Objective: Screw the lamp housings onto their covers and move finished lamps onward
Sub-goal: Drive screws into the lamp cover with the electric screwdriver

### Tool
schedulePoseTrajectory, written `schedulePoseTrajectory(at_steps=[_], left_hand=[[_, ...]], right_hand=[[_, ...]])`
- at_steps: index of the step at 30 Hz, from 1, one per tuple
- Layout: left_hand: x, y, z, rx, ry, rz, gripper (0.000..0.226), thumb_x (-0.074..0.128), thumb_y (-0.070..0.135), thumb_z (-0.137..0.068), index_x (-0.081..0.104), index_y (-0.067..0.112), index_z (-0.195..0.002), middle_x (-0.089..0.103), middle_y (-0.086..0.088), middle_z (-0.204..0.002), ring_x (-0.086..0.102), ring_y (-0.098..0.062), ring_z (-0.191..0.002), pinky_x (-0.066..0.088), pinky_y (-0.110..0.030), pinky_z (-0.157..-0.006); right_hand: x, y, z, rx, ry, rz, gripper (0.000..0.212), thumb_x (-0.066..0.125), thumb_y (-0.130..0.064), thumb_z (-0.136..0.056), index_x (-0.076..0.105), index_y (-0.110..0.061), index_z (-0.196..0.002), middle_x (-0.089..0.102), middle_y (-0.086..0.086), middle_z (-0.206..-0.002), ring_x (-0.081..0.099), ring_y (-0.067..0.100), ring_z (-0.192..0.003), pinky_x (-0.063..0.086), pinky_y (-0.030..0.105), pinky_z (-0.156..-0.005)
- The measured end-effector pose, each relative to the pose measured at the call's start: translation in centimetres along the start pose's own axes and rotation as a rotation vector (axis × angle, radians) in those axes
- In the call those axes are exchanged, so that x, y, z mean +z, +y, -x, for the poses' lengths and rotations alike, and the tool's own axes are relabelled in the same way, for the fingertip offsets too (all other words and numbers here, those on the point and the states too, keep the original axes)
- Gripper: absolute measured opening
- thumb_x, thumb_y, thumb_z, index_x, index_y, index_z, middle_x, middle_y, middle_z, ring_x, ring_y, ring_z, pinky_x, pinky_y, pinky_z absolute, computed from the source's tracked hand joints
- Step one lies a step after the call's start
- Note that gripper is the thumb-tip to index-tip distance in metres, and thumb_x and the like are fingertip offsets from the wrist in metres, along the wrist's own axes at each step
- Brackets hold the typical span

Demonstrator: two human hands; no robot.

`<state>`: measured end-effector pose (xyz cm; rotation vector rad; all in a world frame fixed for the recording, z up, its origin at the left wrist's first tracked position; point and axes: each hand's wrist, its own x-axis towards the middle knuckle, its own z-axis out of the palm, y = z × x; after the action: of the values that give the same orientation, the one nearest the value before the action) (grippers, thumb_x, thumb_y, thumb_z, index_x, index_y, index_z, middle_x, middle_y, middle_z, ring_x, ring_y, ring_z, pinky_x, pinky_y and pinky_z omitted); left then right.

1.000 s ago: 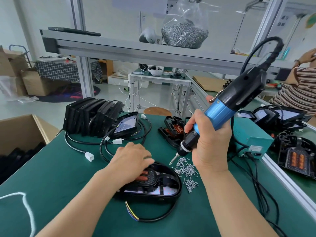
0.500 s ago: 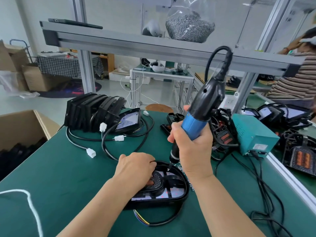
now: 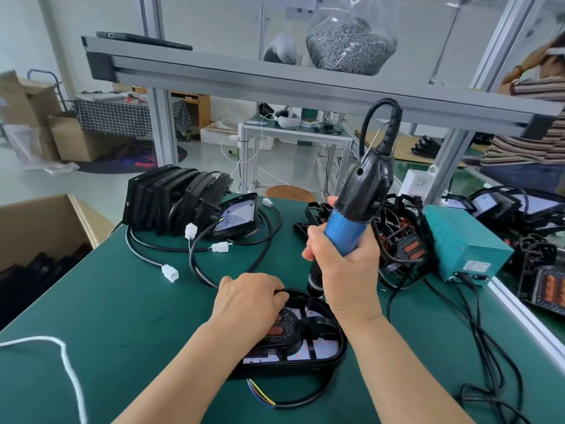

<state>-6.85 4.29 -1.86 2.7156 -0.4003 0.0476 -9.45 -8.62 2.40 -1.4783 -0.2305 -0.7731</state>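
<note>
1. Workpiece position: the lamp housing (image 3: 305,347) lies flat on the green table (image 3: 122,301) at lower centre of the frame, open side up. Its black cable (image 3: 293,399) loops out below it toward the bottom edge.
2. Left hand (image 3: 247,298): lies on the left part of the lamp housing, fingers curled down into it and holding it against the table.
3. Right hand (image 3: 342,264): closed around the blue barrel of the electric screwdriver (image 3: 348,221), just right of centre. The tool stands near upright, leaning slightly right at the top.
4. Bit: points down and meets the upper rim of the lamp housing, just beside the left fingers.
5. Centre left: a row of black housings (image 3: 171,197) stands on edge. One finished lamp (image 3: 237,214) leans against its right end, pale face outward. Cables with white connectors (image 3: 169,272) trail in front.
6. Right of centre: a teal power unit (image 3: 461,240) sits on the table, with more black lamp parts beside it.
7. Top centre: a clear bag of screws (image 3: 348,47) rests on the overhead shelf.
8. Left edge: an open cardboard box (image 3: 46,218) stands beside the table.
</note>
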Motion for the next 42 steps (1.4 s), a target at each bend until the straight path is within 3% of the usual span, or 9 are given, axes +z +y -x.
schedulePoseTrajectory(at_steps=[6, 11, 16, 19, 25, 30, 38, 42], left_hand=[[0.2, 0.0, 0.2, 0.01, 0.028, 0.015, 0.03, 0.044, 0.042, -0.099, 0.065, 0.024, -0.087, 0.067, 0.003, -0.073, 0.059, -0.018, -0.075, 0.035, -0.036, -0.094], [0.3, -0.1, 0.1, 0.017, 0.044, -0.01, 0.03, 0.044, 0.041, -0.099, 0.064, 0.024, -0.087, 0.063, 0.004, -0.071, 0.049, -0.017, -0.067, 0.035, -0.035, -0.091], [0.4, -0.2, 0.0, 0.027, 0.05, -0.015, 0.03, 0.043, 0.04, -0.099, 0.062, 0.022, -0.084, 0.058, 0.004, -0.066, 0.049, -0.016, -0.066, 0.034, -0.034, -0.088], [0.4, -0.2, 0.0, 0.027, 0.045, -0.019, 0.029, 0.043, 0.04, -0.099, 0.065, 0.024, -0.088, 0.064, 0.003, -0.072, 0.054, -0.018, -0.071, 0.033, -0.033, -0.086], [0.5, -0.3, -0.1, 0.018, 0.029, -0.02, 0.027, 0.044, 0.04, -0.098, 0.064, 0.026, -0.087, 0.061, 0.005, -0.069, 0.051, -0.016, -0.068, 0.034, -0.033, -0.086], [0.5, -0.3, -0.2, 0.021, 0.019, -0.027, 0.027, 0.044, 0.04, -0.099, 0.064, 0.026, -0.087, 0.058, 0.007, -0.066, 0.05, -0.015, -0.067, 0.034, -0.033, -0.086], [0.3, -0.2, -0.1, 0.009, 0.001, -0.037, 0.026, 0.045, 0.042, -0.098, 0.067, 0.029, -0.092, 0.063, 0.006, -0.071, 0.054, -0.017, -0.07, 0.036, -0.034, -0.09], [0.2, -0.2, 0.0, 0.014, -0.008, -0.026, 0.027, 0.045, 0.042, -0.098, 0.065, 0.027, -0.09, 0.065, 0.006, -0.072, 0.055, -0.018, -0.072, 0.035, -0.035, -0.091]], right_hand=[[0.2, 0.6, 0.2, -0.001, -0.021, 0.005, 0.024, 0.069, -0.015, -0.082, 0.061, -0.037, -0.088, 0.06, -0.005, -0.063, 0.059, 0.013, -0.057, 0.053, 0.022, -0.06], [0.4, 1.1, 0.4, 0.03, -0.035, 0.012, 0.019, 0.07, -0.013, -0.079, 0.058, -0.022, -0.091, 0.059, -0.003, -0.063, 0.059, 0.011, -0.056, 0.053, 0.021, -0.059], [0.5, 1.2, 0.5, 0.032, -0.062, 0.045, 0.02, 0.074, -0.021, -0.077, 0.059, -0.016, -0.089, 0.059, 0.013, -0.067, 0.059, 0.019, -0.058, 0.053, 0.023, -0.058], [0.8, 1.2, 0.6, 0.03, -0.085, 0.075, 0.026, 0.072, -0.035, -0.073, 0.059, -0.018, -0.088, 0.059, 0.018, -0.072, 0.058, 0.039, -0.066, 0.053, 0.036, -0.061], [1.4, 1.2, 0.6, 0.055, -0.118, 0.103, 0.018, 0.073, -0.037, -0.072, 0.057, -0.033, -0.079, 0.057, 0.02, -0.076, 0.056, 0.044, -0.07, 0.053, 0.046, -0.063], [1.4, 1.4, 0.6, 0.073, -0.107, 0.084, 0.017, 0.073, -0.038, -0.071, 0.058, -0.038, -0.077, 0.059, 0.017, -0.075, 0.057, 0.041, -0.07, 0.054, 0.033, -0.062], [1.4, 1.6, 0.8, 0.09, -0.061, 0.103, 0.021, 0.074, -0.038, -0.07, 0.057, -0.028, -0.077, 0.057, 0.023, -0.077, 0.055, 0.043, -0.071, 0.053, 0.039, -0.063], [0.7, 1.3, 0.5, 0.094, -0.028, 0.076, 0.023, 0.076, -0.026, -0.077, 0.054, -0.021, -0.081, 0.058, 0.011, -0.069, 0.056, 0.034, -0.061, 0.052, 0.025, -0.058]])
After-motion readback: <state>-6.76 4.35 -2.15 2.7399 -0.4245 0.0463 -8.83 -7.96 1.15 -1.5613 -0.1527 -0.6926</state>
